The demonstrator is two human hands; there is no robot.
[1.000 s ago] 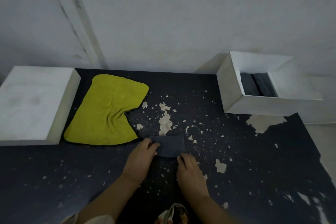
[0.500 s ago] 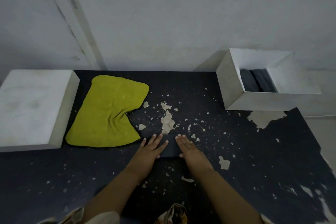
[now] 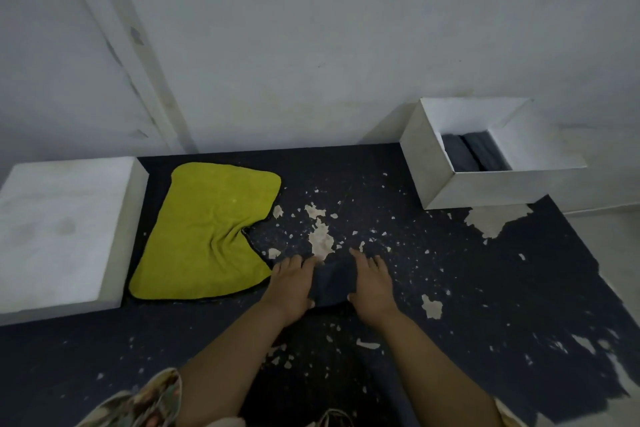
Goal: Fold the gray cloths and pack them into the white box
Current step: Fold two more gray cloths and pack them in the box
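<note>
We see both hands down on a small folded gray cloth near the front-middle of the dark table. Left hand lies on the cloth's left edge, fingers extended forward and roughly flat, thumb at the near edge. Right hand lies on its right edge, fingers also extended, thumb tucked against the cloth's near corner. Neither looks curled round the cloth; both look released and pressing, though the cloth bunches a little between them, so we cannot rule out a light pinch at the thumbs.

White box sits at the far right of the table against the wall, top open. Inside it, 2 folded gray cloths stand side by side at the bottom. The box is well apart from the hands.

A yellow cloth with a dark trim lies flat just left of the left hand, its near right corner almost touching the hand. Left of that, touching or just beside it, a closed white block.

Table surface is dark with pale chipped patches, biggest ones just beyond the hands and below the white box. Patterned sleeve at the bottom left.

No readable writing, labels or brands anywhere we can see
</note>
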